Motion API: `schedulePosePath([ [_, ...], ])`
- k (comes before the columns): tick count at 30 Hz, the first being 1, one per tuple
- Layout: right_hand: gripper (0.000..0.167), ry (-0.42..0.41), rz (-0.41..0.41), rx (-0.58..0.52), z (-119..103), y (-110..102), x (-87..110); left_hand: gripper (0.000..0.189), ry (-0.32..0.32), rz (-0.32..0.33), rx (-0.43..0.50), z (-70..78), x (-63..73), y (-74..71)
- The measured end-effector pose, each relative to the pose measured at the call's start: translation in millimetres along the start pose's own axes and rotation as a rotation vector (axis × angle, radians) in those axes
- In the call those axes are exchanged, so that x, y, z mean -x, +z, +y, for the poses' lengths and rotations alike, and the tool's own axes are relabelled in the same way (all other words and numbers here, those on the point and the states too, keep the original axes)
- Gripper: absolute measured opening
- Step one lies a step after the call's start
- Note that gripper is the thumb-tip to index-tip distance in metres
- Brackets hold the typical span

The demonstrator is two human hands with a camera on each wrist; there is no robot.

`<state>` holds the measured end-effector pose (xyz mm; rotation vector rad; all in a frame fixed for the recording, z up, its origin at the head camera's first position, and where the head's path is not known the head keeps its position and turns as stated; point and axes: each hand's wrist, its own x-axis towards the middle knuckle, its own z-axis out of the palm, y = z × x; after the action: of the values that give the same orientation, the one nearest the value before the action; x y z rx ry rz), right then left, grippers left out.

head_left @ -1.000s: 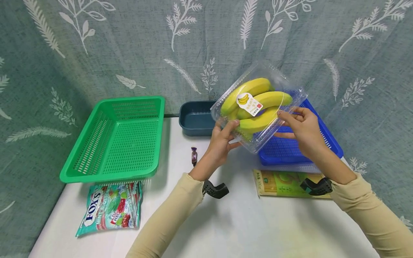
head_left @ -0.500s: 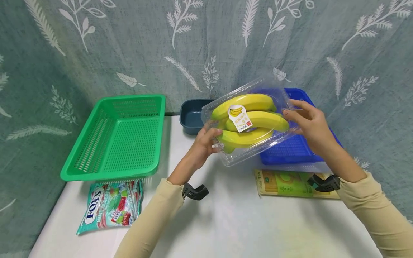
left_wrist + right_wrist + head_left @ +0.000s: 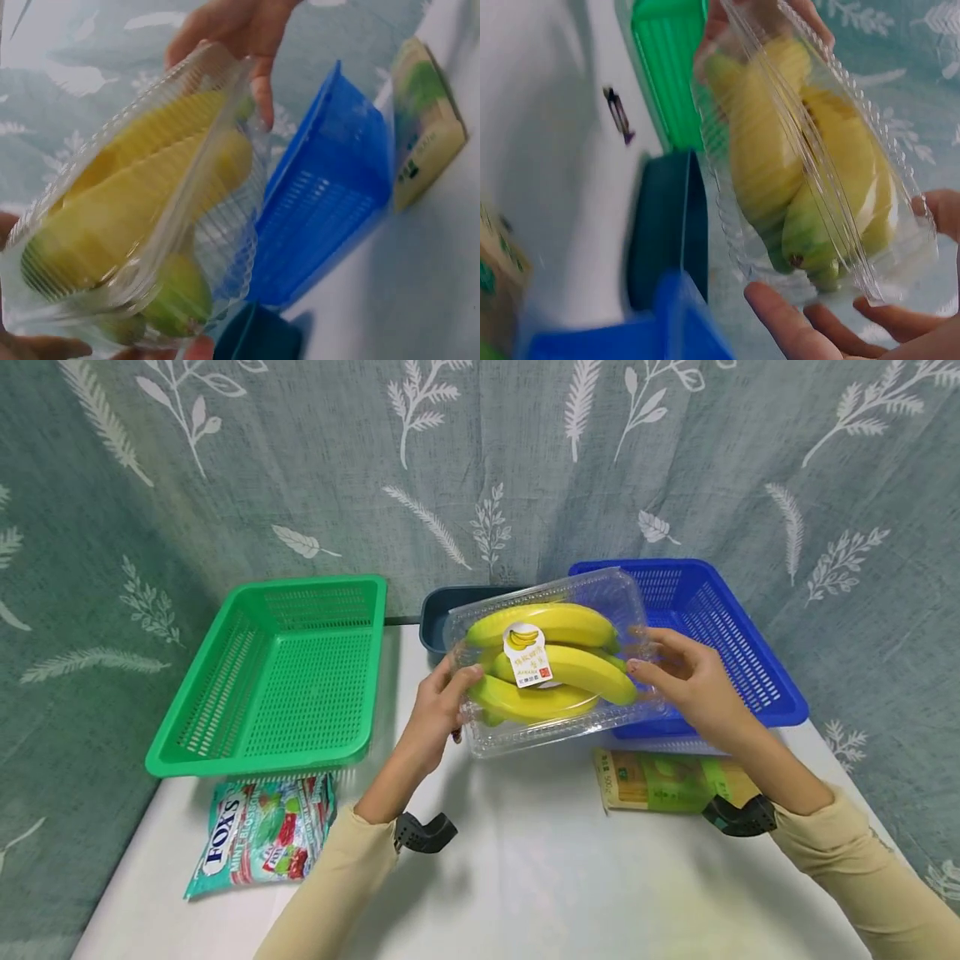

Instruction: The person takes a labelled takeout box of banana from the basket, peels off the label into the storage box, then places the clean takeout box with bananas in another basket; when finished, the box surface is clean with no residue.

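Observation:
Both hands hold a clear plastic clamshell box (image 3: 517, 743) above the table, tilted slightly. Inside lie several yellow bananas (image 3: 585, 672) with greenish ends, and a white banana label (image 3: 527, 656) shows on the box. My left hand (image 3: 431, 717) grips the box's left end, thumb on top and fingers beneath. At the right end, my right hand (image 3: 693, 681) pinches the edge with its thumb in front. The right wrist view shows its fingers (image 3: 791, 322) under the box's near end. Partly behind the box are a blue basket (image 3: 787, 702) and a dark teal tray (image 3: 438, 610).
A green basket (image 3: 367, 710) stands at the left, with a teal FOX'S candy bag (image 3: 262, 835) in front of it. A yellow-green flat packet (image 3: 660, 781) lies before the blue basket. One wrapped candy (image 3: 619, 114) lies on the table near the tray. Patterned curtain surrounds the table.
Both hands have brought the banana box leftward and lower, away from over the blue basket. Its steep tilt has levelled out, and more of the blue basket shows.

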<state>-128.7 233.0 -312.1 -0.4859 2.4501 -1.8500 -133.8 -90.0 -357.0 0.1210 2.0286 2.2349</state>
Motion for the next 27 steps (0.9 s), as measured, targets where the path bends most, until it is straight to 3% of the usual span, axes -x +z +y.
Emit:
schedulePosePath([
  [4, 0.052, 0.001, 0.028, -0.032, -1, 15, 7.0, 0.062, 0.098, 0.056, -0.075, 4.4, 12.1, -6.1],
  [10, 0.053, 0.021, 0.073, -0.097, -4, 35, 15.5, 0.063, 0.218, 0.084, -0.099, 4.8, 30.5, -15.4],
  [14, 0.051, 0.031, 0.068, -0.049, -5, 46, 19.6, 0.061, 0.262, 0.107, -0.152, 4.2, 39.9, -23.5],
  [17, 0.05, 0.049, 0.052, 0.004, -5, 53, 23.6, 0.061, 0.253, 0.112, -0.193, 4.9, 46.7, -29.8],
  [27, 0.059, 0.153, 0.01, 0.11, 7, 77, 39.2, 0.061, 0.104, 0.104, -0.252, -0.6, 73.1, -48.7],
])
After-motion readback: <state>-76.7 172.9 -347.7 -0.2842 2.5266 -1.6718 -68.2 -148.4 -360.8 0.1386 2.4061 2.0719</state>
